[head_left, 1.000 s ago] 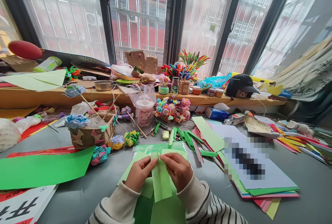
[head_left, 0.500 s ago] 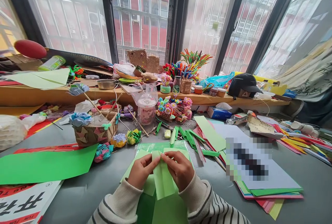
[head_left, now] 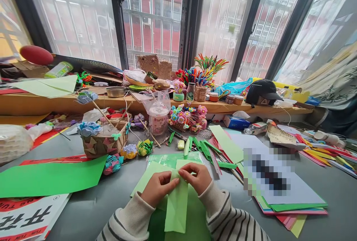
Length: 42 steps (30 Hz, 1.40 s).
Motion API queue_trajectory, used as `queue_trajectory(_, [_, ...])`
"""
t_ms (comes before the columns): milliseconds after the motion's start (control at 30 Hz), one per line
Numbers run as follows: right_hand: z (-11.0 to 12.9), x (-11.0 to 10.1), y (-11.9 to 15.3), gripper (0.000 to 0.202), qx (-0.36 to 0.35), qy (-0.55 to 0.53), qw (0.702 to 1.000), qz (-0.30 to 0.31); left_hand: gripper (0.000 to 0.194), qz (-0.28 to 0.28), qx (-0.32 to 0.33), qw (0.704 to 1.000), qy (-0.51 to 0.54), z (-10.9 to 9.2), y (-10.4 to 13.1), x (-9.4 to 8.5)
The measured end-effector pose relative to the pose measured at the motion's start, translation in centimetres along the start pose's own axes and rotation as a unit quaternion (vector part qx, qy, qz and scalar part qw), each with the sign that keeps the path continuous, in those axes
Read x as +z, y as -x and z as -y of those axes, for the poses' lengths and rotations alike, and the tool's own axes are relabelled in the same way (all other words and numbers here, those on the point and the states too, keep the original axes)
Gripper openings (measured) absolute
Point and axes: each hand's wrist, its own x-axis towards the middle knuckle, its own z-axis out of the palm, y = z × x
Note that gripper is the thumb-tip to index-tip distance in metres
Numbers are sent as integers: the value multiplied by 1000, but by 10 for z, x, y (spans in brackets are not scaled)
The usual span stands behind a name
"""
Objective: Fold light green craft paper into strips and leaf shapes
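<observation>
At lower centre of the frame: one green strip point(head_left: 176, 212), paper by its look. Your left hand point(head_left: 158, 188) and right hand point(head_left: 199, 177): both pinching its upper end. Handling, likely: light, limp, easily creased or torn; pinch gently at the edges.

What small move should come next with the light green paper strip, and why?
Probably slide the right hand down the light green paper strip while the left hand steadies it: both pinch its far end, leaving the near end unheld.
</observation>
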Motion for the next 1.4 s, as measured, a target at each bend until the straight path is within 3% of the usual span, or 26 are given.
queue_trajectory(167, [-11,4,-4,26,44,-60,997,-1,28,16,-6,1000,11,6,-1,0])
queue_trajectory(400, [-9,4,-3,25,46,-32,998,18,28,63,-33,997,17,5,-2,-2])
queue_trajectory(567, [-6,0,-2,24,-16,63,997,45,29,58,-47,997,27,4,-2,-2])
queue_trajectory(667, [-5,-1,-1,24,-55,122,989,70,28,78,-56,995,22,-1,0,-2])
queue_trajectory(800, [-4,1,0,25,-87,166,981,56,26,110,-53,992,30,-10,3,-3])
queue_trajectory(1133, [-6,5,-1,30,-148,226,962,48,24,92,-28,994,53,-6,1,-5])
queue_trajectory(1400, [-12,6,-3,40,-156,280,946,48,28,65,-16,997,32,1,-1,-6])
